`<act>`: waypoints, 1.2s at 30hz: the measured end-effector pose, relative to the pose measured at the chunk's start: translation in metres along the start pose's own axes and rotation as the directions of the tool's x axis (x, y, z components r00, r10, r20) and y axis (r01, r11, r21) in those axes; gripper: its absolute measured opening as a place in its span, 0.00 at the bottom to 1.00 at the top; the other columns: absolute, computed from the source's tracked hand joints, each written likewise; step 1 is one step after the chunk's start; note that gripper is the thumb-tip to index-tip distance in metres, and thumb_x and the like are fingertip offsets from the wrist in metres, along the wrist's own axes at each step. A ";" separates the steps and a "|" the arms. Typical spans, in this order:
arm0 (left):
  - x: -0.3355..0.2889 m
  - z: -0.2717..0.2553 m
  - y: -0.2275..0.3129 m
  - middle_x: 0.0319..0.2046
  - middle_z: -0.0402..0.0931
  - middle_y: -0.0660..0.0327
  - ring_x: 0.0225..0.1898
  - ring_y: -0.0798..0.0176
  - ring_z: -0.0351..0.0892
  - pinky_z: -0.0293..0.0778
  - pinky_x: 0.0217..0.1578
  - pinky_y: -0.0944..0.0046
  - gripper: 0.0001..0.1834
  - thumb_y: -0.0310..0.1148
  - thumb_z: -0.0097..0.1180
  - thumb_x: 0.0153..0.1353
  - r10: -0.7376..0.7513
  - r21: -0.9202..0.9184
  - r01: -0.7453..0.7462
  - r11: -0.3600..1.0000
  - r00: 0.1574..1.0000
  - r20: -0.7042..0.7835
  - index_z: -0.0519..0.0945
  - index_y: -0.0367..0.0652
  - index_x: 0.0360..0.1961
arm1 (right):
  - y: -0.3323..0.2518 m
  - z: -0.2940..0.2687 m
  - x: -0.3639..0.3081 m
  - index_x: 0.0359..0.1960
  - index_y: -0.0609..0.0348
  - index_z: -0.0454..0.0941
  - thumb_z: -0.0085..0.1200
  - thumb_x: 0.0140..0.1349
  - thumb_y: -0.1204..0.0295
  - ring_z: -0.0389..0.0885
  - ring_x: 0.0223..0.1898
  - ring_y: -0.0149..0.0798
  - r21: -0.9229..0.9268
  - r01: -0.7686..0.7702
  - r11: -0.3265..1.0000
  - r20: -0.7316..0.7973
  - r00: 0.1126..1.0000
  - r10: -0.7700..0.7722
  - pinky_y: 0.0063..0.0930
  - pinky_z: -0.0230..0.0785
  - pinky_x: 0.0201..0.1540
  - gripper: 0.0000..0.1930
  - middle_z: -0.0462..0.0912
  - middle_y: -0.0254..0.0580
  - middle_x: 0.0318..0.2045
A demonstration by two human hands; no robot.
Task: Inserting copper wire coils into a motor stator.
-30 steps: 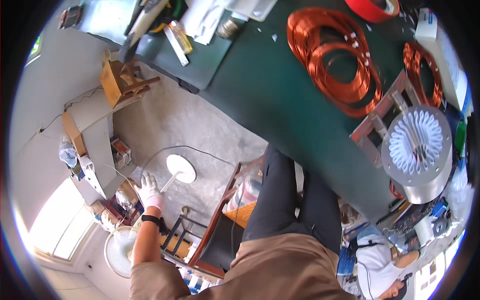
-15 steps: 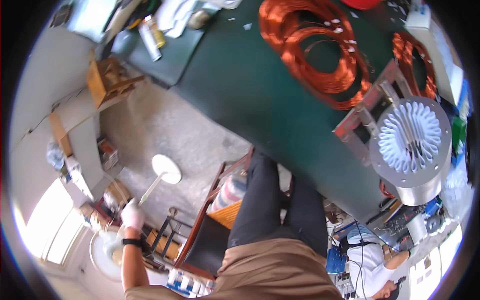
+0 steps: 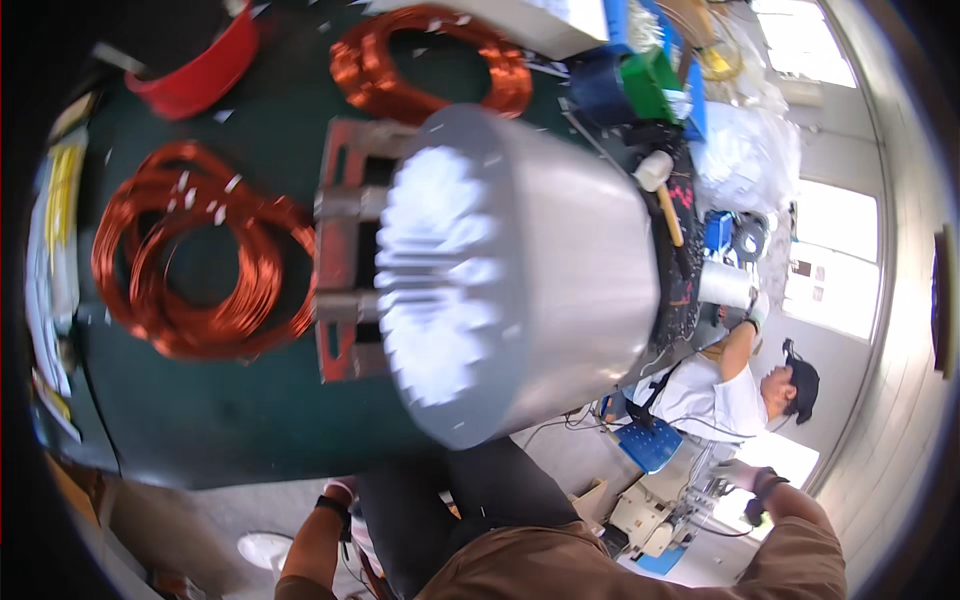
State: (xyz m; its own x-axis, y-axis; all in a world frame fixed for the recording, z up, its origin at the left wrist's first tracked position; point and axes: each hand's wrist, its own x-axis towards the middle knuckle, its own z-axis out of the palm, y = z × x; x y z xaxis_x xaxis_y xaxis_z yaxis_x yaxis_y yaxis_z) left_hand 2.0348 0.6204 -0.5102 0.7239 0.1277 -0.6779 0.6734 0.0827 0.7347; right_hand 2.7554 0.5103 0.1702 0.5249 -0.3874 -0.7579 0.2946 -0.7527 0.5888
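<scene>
Metal cylinder [image 3: 580, 270], one, silver-grey: laid on its side on the green-topped desk [image 3: 220, 425], in front of the person. Long axis runs from left to right across the view. Open, flanged end points left; plain far end points right. White looped liners [image 3: 432, 350] ring the mouth of the bore; fine detail blurred.

Frame [image 3: 334, 345], one, red and bare metal: upright just left of the open end, two bars reaching toward it.

Copper coils, two. Larger coil [image 3: 190, 328], loosely wound, flat on the desk, left of the frame. Second coil [image 3: 362, 75], flat, beyond the frame and cylinder.

Red ring [image 3: 200, 85], one: far left part of the desk. White box [image 3: 540, 25], one: far edge, past the second coil. Hammer [image 3: 668, 212], pale head, yellow handle: right of the cylinder.

Hands, two, gloved. Left hand [image 3: 342, 488]: below the near desk edge, beside the thigh, mostly hidden; grip cannot be told. Right hand [image 3: 736, 473]: out to the right, well apart from the cylinder; blurred, grip cannot be told.

Co-worker [image 3: 705, 400], one, white shirt, dark cap: at right.
</scene>
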 end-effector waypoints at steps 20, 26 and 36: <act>0.141 -0.180 0.202 0.58 0.75 0.55 0.59 0.53 0.73 0.65 0.62 0.57 0.20 0.41 0.47 0.75 0.392 0.262 -0.391 0.882 0.918 0.050 0.78 0.42 0.60 | -0.319 0.086 -0.080 0.56 0.54 0.80 0.52 0.73 0.56 0.84 0.49 0.57 0.028 0.830 0.557 -0.342 0.532 -0.775 0.46 0.78 0.53 0.19 0.84 0.53 0.50; 0.179 -0.173 0.318 0.54 0.77 0.53 0.55 0.51 0.75 0.68 0.59 0.56 0.18 0.39 0.49 0.73 0.577 0.290 -0.618 0.731 0.786 0.222 0.80 0.41 0.57 | -0.435 0.101 -0.051 0.50 0.60 0.76 0.57 0.67 0.63 0.79 0.46 0.53 -0.304 0.950 0.074 -0.693 -0.167 -0.701 0.46 0.74 0.48 0.16 0.79 0.49 0.45; 0.105 -0.207 0.366 0.47 0.80 0.51 0.49 0.47 0.78 0.72 0.53 0.55 0.15 0.35 0.54 0.71 0.625 0.376 -0.669 0.641 0.739 0.251 0.82 0.38 0.52 | -0.491 0.131 -0.025 0.29 0.54 0.76 0.59 0.62 0.61 0.74 0.39 0.45 -0.428 0.870 0.245 -0.830 -0.271 -0.488 0.40 0.65 0.44 0.11 0.75 0.42 0.34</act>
State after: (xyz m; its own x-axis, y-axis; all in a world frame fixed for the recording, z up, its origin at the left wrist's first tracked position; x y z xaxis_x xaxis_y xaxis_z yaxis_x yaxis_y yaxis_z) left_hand 2.3260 0.8684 -0.3074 0.9936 -0.1017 -0.0488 0.0035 -0.4043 0.9146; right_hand 2.4926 0.8195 -0.1369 0.3765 0.9141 0.1508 0.8707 -0.2935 -0.3946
